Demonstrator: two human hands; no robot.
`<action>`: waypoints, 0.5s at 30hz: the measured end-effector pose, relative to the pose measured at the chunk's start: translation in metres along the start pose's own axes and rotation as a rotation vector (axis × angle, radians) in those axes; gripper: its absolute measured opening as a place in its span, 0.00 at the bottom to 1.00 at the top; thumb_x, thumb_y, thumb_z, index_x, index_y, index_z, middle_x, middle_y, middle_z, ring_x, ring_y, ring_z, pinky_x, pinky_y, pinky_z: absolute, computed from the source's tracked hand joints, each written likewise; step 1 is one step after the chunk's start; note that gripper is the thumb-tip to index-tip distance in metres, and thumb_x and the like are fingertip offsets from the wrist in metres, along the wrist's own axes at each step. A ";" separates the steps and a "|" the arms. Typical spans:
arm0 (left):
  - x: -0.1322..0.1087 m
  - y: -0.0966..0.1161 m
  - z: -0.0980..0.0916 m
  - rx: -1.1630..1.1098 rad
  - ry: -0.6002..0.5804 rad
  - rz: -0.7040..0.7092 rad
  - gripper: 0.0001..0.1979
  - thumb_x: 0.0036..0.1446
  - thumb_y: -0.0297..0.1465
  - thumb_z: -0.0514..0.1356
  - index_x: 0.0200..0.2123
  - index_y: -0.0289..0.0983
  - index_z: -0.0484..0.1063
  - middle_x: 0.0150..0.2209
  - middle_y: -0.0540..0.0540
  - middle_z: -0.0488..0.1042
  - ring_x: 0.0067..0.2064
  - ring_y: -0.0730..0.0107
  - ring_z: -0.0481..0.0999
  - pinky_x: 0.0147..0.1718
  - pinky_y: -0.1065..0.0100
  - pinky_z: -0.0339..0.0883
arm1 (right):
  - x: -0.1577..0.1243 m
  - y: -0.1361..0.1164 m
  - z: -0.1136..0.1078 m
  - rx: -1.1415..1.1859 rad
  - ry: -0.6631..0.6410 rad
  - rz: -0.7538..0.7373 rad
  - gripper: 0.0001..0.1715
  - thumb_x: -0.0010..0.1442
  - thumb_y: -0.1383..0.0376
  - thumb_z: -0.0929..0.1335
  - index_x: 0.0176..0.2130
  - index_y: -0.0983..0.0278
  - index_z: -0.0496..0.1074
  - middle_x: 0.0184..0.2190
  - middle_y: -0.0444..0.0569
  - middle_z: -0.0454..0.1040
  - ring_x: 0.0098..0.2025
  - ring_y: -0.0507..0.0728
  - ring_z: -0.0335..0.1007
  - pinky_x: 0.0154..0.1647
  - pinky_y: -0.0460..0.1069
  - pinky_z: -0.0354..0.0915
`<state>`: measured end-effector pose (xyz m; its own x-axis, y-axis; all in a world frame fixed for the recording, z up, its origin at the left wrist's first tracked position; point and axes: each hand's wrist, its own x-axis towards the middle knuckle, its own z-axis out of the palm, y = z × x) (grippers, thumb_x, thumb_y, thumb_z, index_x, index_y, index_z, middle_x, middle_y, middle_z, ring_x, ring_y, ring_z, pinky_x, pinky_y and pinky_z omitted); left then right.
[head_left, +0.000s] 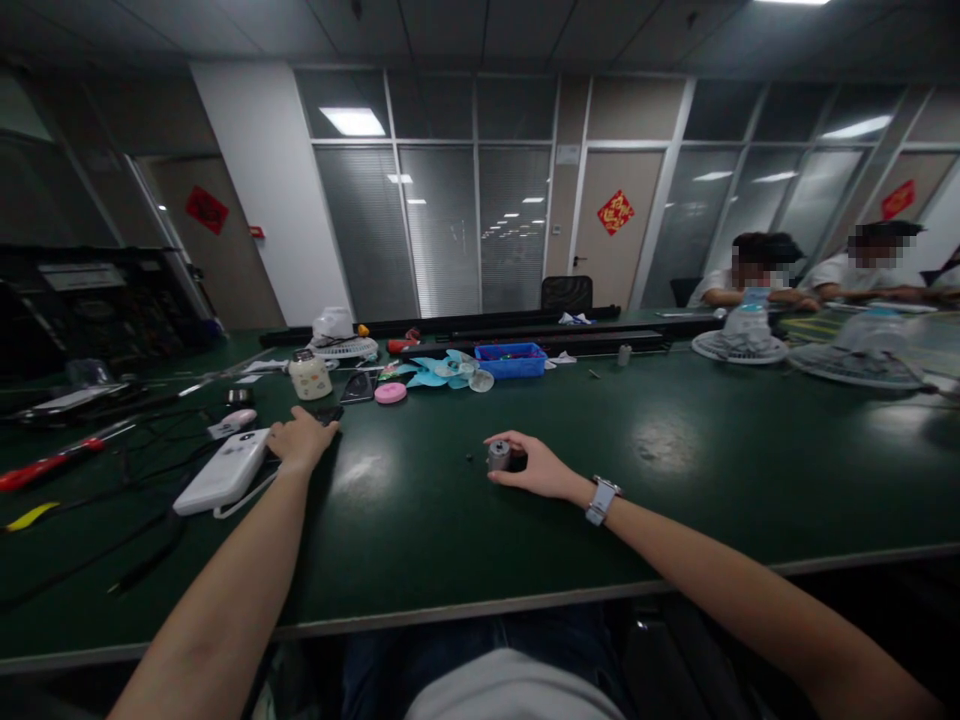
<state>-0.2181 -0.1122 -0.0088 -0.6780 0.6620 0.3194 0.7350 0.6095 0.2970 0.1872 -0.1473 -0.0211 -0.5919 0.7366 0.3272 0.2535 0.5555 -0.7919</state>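
My right hand (536, 465) curls its thumb and fingers around a small silver metal cylinder (499, 457), which looks like a little motor and stands upright on the green tabletop. Just left of it lies a tiny dark piece (469, 457). On the left, my left hand (301, 440) reaches over the table, thumb and fingers apart. It is beside a dark flat object (328, 414), partly hidden behind it; whether they touch I cannot tell. A white power bank (223, 473) with a cable lies left of that hand.
Beyond the hands are a cream jar (310, 375), a pink round lid (390, 393), light-blue fan blades (442, 370) and a blue bin (511, 360). A red-handled tool (52, 465) and black cables lie left. Another small cylinder (624, 355) stands farther back. People sit far right.
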 end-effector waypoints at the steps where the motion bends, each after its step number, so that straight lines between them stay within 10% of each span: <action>1: 0.001 0.000 -0.001 -0.003 -0.008 -0.008 0.38 0.50 0.46 0.59 0.55 0.23 0.60 0.51 0.19 0.69 0.57 0.34 0.65 0.48 0.48 0.62 | 0.000 0.000 0.000 0.002 -0.003 0.000 0.31 0.51 0.63 0.74 0.53 0.63 0.68 0.49 0.52 0.73 0.49 0.58 0.70 0.54 0.57 0.65; 10: 0.016 0.010 -0.022 -0.141 -0.346 -0.057 0.55 0.43 0.54 0.64 0.61 0.19 0.49 0.61 0.16 0.56 0.61 0.27 0.57 0.51 0.43 0.60 | -0.001 0.001 0.001 -0.007 -0.013 0.012 0.31 0.52 0.61 0.74 0.54 0.62 0.67 0.49 0.51 0.72 0.50 0.59 0.70 0.55 0.58 0.64; 15: 0.014 0.006 -0.039 -0.279 -0.529 -0.088 0.58 0.45 0.61 0.57 0.65 0.24 0.41 0.62 0.22 0.56 0.52 0.39 0.71 0.35 0.56 0.72 | 0.005 -0.012 -0.013 -0.017 0.083 -0.003 0.37 0.51 0.57 0.74 0.57 0.59 0.63 0.51 0.52 0.70 0.53 0.59 0.68 0.58 0.58 0.61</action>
<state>-0.2234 -0.1162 0.0331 -0.5904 0.7853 -0.1867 0.5997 0.5815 0.5498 0.1910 -0.1458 -0.0036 -0.5278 0.7637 0.3718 0.2648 0.5638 -0.7823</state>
